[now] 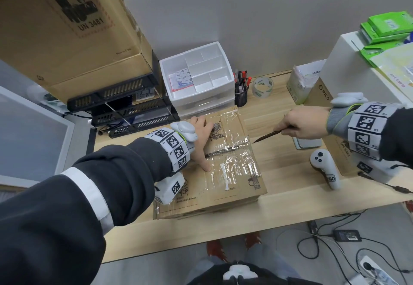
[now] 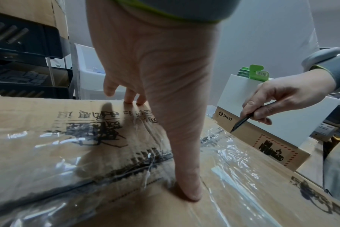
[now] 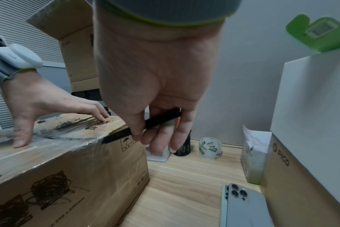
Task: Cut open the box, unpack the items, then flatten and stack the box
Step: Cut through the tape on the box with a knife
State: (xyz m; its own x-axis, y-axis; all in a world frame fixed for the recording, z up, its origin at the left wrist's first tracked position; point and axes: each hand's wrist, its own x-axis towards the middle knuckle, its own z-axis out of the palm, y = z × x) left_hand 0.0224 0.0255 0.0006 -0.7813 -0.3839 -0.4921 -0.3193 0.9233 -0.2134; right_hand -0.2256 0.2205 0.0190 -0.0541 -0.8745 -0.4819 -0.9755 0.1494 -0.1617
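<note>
A brown cardboard box (image 1: 234, 184) sealed with wrinkled clear tape stands mid-desk. Its middle seam shows as a dark line under the tape. My left hand (image 1: 202, 143) presses flat on the box top, thumb on the near flap and fingers spread on the far flap. My right hand (image 1: 288, 126) pinches a thin dark knife (image 1: 268, 137). The knife's tip hangs just off the box's right edge, level with the seam. In the right wrist view, the knife (image 3: 145, 124) points at the box's (image 3: 68, 176) upper corner. The left wrist view shows the knife (image 2: 241, 122) clear of the tape.
Behind the box are black paper trays (image 1: 125, 110), a white drawer organiser (image 1: 196, 76), a pen cup (image 1: 241, 96) and a tape roll (image 1: 263, 87). A PICO carton (image 1: 319, 94), a phone (image 3: 243, 207) and a white controller (image 1: 324, 168) lie to the right.
</note>
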